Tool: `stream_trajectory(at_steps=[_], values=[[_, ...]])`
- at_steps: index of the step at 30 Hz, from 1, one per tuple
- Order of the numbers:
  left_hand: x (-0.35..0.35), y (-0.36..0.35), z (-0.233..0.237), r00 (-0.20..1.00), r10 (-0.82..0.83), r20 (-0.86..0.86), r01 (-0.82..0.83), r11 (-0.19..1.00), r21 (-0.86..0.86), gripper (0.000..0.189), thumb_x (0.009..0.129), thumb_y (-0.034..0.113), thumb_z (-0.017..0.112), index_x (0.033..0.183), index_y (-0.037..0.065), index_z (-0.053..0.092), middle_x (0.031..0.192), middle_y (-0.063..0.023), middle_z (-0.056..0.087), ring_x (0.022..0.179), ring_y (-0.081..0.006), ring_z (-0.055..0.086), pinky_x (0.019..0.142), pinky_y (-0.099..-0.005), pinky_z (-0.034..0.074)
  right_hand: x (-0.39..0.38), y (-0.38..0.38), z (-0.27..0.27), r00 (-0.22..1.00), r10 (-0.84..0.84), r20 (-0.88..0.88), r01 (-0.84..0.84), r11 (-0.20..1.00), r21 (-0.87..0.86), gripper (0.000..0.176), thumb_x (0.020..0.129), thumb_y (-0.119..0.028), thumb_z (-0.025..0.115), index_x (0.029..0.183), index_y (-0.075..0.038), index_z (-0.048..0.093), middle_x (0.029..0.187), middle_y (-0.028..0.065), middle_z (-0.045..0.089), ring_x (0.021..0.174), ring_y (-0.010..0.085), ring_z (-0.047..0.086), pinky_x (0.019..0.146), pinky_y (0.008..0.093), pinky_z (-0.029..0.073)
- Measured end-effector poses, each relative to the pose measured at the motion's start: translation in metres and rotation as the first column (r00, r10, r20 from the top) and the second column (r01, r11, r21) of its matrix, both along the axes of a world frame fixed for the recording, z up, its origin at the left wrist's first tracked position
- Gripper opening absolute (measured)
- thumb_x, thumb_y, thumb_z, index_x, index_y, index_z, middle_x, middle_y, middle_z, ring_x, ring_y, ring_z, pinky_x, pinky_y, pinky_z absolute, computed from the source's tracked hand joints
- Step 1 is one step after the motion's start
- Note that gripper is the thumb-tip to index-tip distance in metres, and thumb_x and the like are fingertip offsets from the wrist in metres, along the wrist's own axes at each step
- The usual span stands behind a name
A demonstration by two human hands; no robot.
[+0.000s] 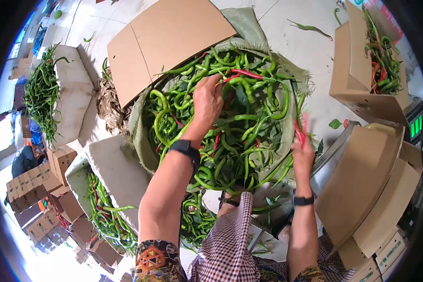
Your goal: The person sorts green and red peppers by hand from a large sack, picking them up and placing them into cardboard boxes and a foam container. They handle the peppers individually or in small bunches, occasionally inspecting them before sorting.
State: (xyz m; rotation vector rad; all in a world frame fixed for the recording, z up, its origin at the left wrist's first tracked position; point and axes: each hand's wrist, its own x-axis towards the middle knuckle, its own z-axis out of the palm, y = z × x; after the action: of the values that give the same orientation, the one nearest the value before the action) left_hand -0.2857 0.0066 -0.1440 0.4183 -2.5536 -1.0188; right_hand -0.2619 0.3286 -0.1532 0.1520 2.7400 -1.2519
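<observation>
In the sack (137,137), toward 11 o'clock, the left hand (208,99) curls at a red pepper (227,79), its grip unclear; tangled green peppers (250,116) could snag it; at 4 o'clock, the right hand (303,156) pinches red peppers (300,135), which a loose hold might drop

Stacked cartons (31,183) left, green-lit display (416,126) right

Gloss meets matt

The peppers (243,117) in the middle shine, smooth and waxy. Around them I see a woven, plastic-looking sack (248,26), frayed along its rim. The cardboard sheet (174,37) beyond is matt; the white box (74,94) far left looks like scuffed foam; the checked cloth (225,244) nearest looks soft.
</observation>
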Motion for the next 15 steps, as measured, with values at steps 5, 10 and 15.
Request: stream_trajectory(at_steps=[5, 10, 15], values=[[-0.049, 0.002, -0.024, 0.896, -0.025, 0.444, 0.086, 0.989, -0.119, 0.041, 0.079, 0.006, 0.061, 0.119, 0.013, 0.057, 0.096, -0.0149, 0.066, 0.092, -0.0370, 0.060, 0.082, -0.0460, 0.048, 0.029, 0.024, 0.047, 0.768, -0.375, 0.519, 0.629, 0.592, -0.503, 0.013, 0.094, -0.019, 0.060, 0.097, -0.008, 0.054, 0.071, -0.0021, 0.050, 0.053, 0.0073, 0.041, 0.051, 0.0231, 0.036], [-0.012, 0.016, -0.005, 0.837, -0.228, 0.498, 0.403, 0.872, -0.278, 0.062, 0.074, 0.004, 0.062, 0.133, 0.015, 0.045, 0.108, -0.0163, 0.055, 0.105, -0.0356, 0.051, 0.085, -0.0459, 0.049, 0.033, 0.004, 0.072, 0.729, -0.181, 0.660, 0.646, 0.500, -0.577, 0.015, 0.093, -0.019, 0.063, 0.096, -0.007, 0.054, 0.078, 0.0009, 0.053, 0.061, 0.0086, 0.046, 0.055, 0.0237, 0.038], [0.015, 0.004, 0.029, 0.732, -0.378, 0.566, 0.529, 0.840, -0.123, 0.056, 0.069, 0.006, 0.068, 0.123, 0.005, 0.052, 0.106, -0.0153, 0.056, 0.103, -0.0359, 0.051, 0.089, -0.0441, 0.046, 0.022, -0.015, 0.082, 0.756, -0.051, 0.652, 0.586, 0.497, -0.640, 0.017, 0.091, -0.016, 0.064, 0.101, -0.004, 0.057, 0.082, 0.0014, 0.056, 0.062, 0.0089, 0.046, 0.057, 0.0235, 0.039]])
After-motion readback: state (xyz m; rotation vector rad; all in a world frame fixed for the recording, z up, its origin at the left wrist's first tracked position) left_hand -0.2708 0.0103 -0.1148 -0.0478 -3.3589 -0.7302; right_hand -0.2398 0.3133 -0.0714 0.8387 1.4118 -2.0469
